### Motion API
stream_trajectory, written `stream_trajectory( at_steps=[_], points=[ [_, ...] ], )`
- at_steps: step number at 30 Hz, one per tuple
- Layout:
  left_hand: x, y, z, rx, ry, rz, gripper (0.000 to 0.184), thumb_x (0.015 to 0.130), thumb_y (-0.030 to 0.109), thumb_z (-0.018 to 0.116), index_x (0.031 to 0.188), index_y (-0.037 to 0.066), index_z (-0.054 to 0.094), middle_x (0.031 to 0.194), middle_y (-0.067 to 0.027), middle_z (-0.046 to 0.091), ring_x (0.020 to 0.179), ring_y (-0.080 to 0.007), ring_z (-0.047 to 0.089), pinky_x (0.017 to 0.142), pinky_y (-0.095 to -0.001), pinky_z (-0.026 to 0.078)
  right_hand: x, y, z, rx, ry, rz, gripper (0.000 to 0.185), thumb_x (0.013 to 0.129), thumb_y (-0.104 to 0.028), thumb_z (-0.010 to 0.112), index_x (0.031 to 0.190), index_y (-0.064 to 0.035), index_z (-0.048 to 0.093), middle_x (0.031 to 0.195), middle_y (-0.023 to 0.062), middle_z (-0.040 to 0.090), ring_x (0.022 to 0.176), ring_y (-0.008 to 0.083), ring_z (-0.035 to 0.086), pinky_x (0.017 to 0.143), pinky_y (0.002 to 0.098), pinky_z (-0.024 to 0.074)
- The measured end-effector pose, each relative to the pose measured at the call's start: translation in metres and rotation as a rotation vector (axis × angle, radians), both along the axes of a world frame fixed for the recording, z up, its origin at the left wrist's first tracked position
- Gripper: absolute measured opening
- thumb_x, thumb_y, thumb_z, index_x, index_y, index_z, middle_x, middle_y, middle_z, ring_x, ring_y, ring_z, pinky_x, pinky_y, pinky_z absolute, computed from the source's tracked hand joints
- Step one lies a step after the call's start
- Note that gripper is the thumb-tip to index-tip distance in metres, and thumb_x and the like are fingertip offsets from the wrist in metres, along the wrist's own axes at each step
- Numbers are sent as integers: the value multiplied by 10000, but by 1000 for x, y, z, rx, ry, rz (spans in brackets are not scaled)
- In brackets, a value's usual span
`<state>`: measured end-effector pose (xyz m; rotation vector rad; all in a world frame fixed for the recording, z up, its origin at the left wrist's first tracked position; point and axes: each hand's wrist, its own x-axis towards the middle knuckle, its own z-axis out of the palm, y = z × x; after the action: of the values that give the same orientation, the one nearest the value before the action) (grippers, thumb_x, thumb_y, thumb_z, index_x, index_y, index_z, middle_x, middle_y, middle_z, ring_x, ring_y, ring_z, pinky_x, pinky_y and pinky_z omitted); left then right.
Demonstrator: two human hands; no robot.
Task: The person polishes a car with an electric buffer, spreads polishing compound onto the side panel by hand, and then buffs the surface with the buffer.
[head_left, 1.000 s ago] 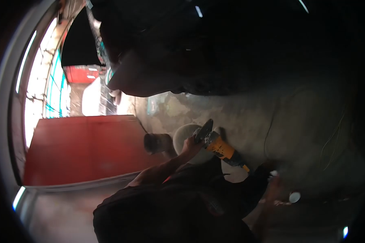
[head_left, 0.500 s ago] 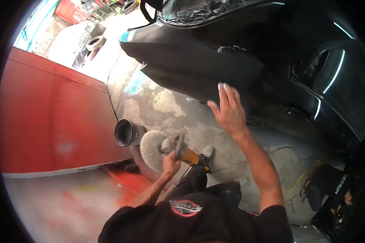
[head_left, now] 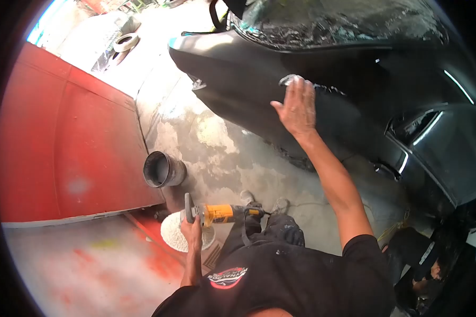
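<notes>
- The left hand (head_left: pixel 192 231) is closed around the front handle of the yellow-and-black polisher (head_left: pixel 219 214), which lies roughly level in front of the person's body.
- The polisher's fluffy white pad (head_left: pixel 173 232) is beside that hand, facing down toward the lower left.
- The right hand (head_left: pixel 300 110) is open and flat over the black car panel (head_left: pixel 248 66), its fingers close together and its thumb apart; whether the palm touches the surface, I cannot tell.
- A white smear (head_left: pixel 330 89) shows on the panel just beside the right fingertips.
- A dark bucket (head_left: pixel 164 170) stands on the floor (head_left: pixel 211 140) near the red panel (head_left: pixel 92 142), beyond the polisher.
- Plastic film (head_left: pixel 349 26) covers the car's glass.
- At the lower right, another person (head_left: pixel 409 252) is bent low near the car.
</notes>
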<state>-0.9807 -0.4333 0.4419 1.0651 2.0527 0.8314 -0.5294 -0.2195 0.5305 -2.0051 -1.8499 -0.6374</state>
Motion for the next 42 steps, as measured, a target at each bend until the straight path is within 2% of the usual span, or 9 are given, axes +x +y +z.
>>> stream_trajectory(
  at_steps=[7, 8, 13, 15, 19, 23, 28, 37, 42],
  points=[
    [-20, 3, -13, 27, 32, -7, 105, 859, 85, 693, 840, 20, 614, 669, 25, 543, 553, -66, 459, 506, -252, 377, -53, 65, 30, 56, 175, 317, 957, 813, -514, 719, 1376, 177, 368, 1281, 252, 435, 1196, 394, 443, 1082, 458, 365],
    [-20, 10, -9, -20, -23, 43, 168, 855, 121, 715, 859, -37, 660, 683, -48, 620, 650, -118, 535, 611, -325, 454, -61, 86, 40, 90, 150, 313, 962, 815, -520, 714, 1379, 176, 363, 1282, 251, 437, 1194, 394, 444, 1085, 459, 361],
    [-60, 65, -15, -89, -25, 3, 159, 861, 118, 704, 874, -37, 669, 692, -72, 647, 652, -142, 568, 632, -344, 473, -112, 197, 18, -60, -66, 325, 1025, 809, -613, 670, 1408, 152, 343, 1338, 264, 434, 1243, 400, 432, 1123, 482, 324],
    [-76, 93, -14, -39, 24, -65, 161, 863, 120, 703, 875, -37, 669, 704, -95, 663, 661, -156, 589, 646, -352, 482, -152, 221, 36, -196, 164, 494, 1002, 826, -653, 623, 1405, 123, 365, 1425, 265, 396, 1314, 417, 404, 1160, 505, 282],
    [-102, 158, -3, -61, -26, -96, 180, 868, 127, 709, 944, -33, 681, 752, -127, 684, 700, -174, 608, 688, -357, 491, -193, 289, 19, -10, -92, 103, 988, 823, -666, 605, 1383, 119, 391, 1381, 246, 419, 1298, 405, 403, 1144, 500, 302],
    [-128, 221, 9, -146, 7, -158, 171, 871, 127, 703, 945, -23, 667, 736, -151, 657, 683, -173, 585, 681, -352, 485, -232, 375, 33, -2, 21, 477, 976, 844, -650, 590, 1409, 115, 369, 1370, 231, 423, 1321, 394, 372, 1149, 477, 294],
    [-163, 266, 3, -183, 17, -223, 184, 866, 133, 707, 952, -24, 665, 716, -150, 641, 667, -194, 582, 673, -373, 483, -292, 452, 13, -429, -66, 259, 1031, 859, -694, 559, 1472, 97, 309, 1574, 285, 233, 1446, 442, 261, 1203, 485, 218],
    [-184, 309, -19, -191, -39, -340, 171, 862, 100, 685, 950, -46, 664, 767, -106, 656, 732, -173, 603, 708, -350, 489, -206, 235, 4, -104, 185, -15, 934, 862, -652, 583, 1403, 89, 409, 1404, 274, 392, 1301, 472, 363, 1118, 550, 311],
    [-173, 323, -19, -229, -203, -415, 164, 868, 81, 663, 957, -56, 661, 770, -57, 648, 717, -138, 587, 677, -314, 487, -72, 89, -2, 230, 117, -536, 866, 894, -615, 588, 1365, 93, 426, 1329, 236, 406, 1222, 433, 399, 1030, 547, 358]
  ],
)
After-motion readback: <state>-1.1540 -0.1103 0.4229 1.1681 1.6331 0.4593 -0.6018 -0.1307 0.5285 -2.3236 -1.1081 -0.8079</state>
